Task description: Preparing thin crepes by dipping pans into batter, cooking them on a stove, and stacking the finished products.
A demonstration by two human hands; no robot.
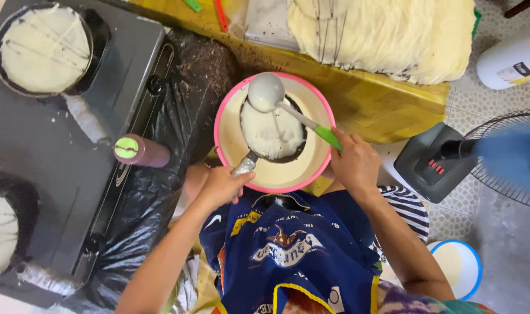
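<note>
Pan: small dark round frying pan [294,152] coated with pale white batter, held over the pink-rimmed cream plastic basin [229,136]; it sits at about the centre of the basin, above the cream batter pooled inside.
Ladle: white-bowled ladle with a green handle [265,92], bowl at 12 o'clock of the pan, handle running down toward 4 o'clock; batter covers its bowl.
Left hand: left hand [220,186] at 7 o'clock of the basin, fingers wrapped closed around the pan's foil-wrapped handle [244,165].
Right hand: right hand [355,164] at 4 o'clock of the basin, fingers closed around the green end of the ladle handle.
Stove: grey flat two-burner stove [125,70] at 9 o'clock of the basin, on black plastic sheeting [154,197]; a second batter-coated pan [44,49] rests on its far burner, and another shows partly at the left edge.
Bottle: purple bottle with a green cap [141,150], lying on its side at the stove's near edge, just beside the basin.
Worktop: yellow wooden worktop [370,102] at 12 o'clock, carrying a stack of thin pale sheets [393,35].
Floor: an electric fan [503,160] at 3 o'clock; a blue-rimmed bowl [458,264] at 5 o'clock.
</note>
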